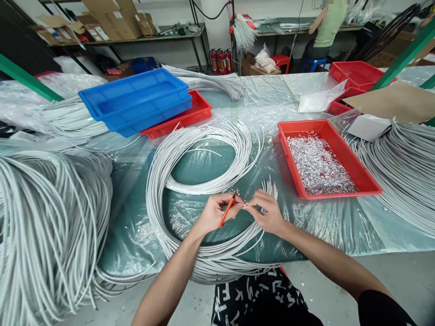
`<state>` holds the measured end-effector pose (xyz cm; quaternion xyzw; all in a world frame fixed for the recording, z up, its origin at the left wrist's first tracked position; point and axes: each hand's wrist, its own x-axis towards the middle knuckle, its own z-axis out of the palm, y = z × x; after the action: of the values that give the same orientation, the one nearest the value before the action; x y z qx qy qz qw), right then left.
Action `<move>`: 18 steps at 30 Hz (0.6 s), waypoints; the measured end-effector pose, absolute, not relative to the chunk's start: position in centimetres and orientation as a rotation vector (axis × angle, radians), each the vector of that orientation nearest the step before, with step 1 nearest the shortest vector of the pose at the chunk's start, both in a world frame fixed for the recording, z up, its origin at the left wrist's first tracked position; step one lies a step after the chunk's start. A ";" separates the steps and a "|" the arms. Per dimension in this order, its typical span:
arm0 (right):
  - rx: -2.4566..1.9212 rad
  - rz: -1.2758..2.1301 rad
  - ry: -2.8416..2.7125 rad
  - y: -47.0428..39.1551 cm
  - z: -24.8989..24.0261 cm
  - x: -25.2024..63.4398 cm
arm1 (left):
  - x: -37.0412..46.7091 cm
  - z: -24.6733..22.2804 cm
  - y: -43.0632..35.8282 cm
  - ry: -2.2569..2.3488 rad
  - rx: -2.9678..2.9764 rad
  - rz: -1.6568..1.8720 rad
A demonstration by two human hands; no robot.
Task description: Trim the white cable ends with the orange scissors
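My left hand [215, 213] is closed around a small orange-handled hand tool [227, 212]; its working end is partly hidden by the fingers. My right hand [267, 212] meets it fingertip to fingertip, pinching the thin end of a white cable [243, 204]. Both hands are over a large coil of white cables [154, 181] on the plastic-covered table. A bundle of cut cable ends [270, 188] stands up just behind my right hand. Another coil of cables [204, 186] overlaps the far side of the first.
A red tray [367, 184] with many small shiny metal pieces lies to the right. Stacked blue trays [136, 99] rest over a red tray [200, 108] at the back left. Big cable bundles lie left [57, 217] and right [404, 167]. A person [328, 27] is in the background.
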<state>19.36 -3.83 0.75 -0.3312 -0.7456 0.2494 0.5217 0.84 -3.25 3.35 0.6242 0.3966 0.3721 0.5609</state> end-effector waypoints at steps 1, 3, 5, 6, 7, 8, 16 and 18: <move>-0.794 0.659 -1.770 -3.8 0.8 19.4 | 0.8 3.4 -3.3 0.923 1.460 0.863; -0.791 0.812 -1.730 -3.8 0.9 19.4 | 0.8 3.5 -3.2 0.891 1.436 0.849; -0.785 0.949 -1.697 -3.6 1.0 19.5 | 0.7 3.5 -3.2 0.868 1.410 0.849; -0.782 0.997 -1.683 -3.6 1.0 19.6 | 0.7 3.4 -3.2 0.859 1.397 0.851; -0.778 1.035 -1.671 -3.5 1.0 19.6 | 0.7 3.4 -3.1 0.851 1.387 0.853; -0.774 1.067 -1.656 -3.4 1.0 19.7 | 0.7 3.3 -3.1 0.844 1.379 0.857; -0.709 1.242 -1.593 -3.1 0.3 19.6 | 0.5 2.5 -3.1 0.783 1.358 0.864; -0.707 1.280 -1.575 -3.0 0.2 19.6 | 0.5 2.5 -3.1 0.787 1.353 0.866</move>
<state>19.64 -3.03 0.18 -0.2895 -0.6443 0.5238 0.4761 0.48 -3.06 2.50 0.5897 0.3431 0.3777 0.6259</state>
